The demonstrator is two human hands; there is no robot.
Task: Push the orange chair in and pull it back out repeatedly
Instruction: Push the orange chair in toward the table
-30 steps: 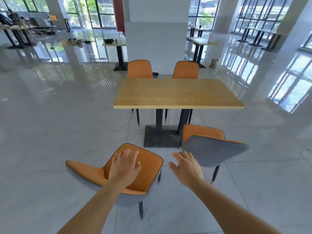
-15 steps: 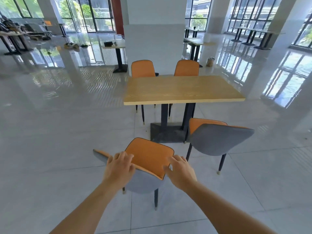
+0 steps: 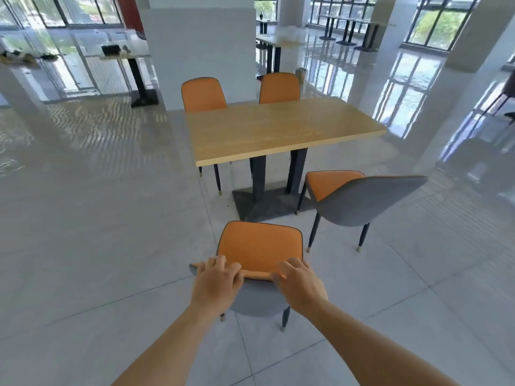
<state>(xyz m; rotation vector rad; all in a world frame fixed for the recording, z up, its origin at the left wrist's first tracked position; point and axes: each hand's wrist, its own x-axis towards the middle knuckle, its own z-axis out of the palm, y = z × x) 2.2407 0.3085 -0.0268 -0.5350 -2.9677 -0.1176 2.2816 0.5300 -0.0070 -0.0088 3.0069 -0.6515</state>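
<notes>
An orange chair (image 3: 259, 247) with a grey back shell and dark legs stands on the tiled floor just in front of me, its seat facing the wooden table (image 3: 278, 129). My left hand (image 3: 216, 282) grips the left part of the backrest's top edge, fingers curled over it. My right hand (image 3: 299, 284) grips the right part of the same edge. A gap of bare floor lies between the chair's seat and the table's dark base (image 3: 267, 203).
A second orange and grey chair (image 3: 359, 199) stands turned at the table's near right corner. Two more orange chairs (image 3: 203, 94) stand at the far side. A white pillar (image 3: 200, 51) rises behind them. Other tables stand farther back.
The chair has swung round from slanting left to facing the table squarely. Both hands have closed onto the backrest's top edge, and the view has shifted so the table sits further right.
</notes>
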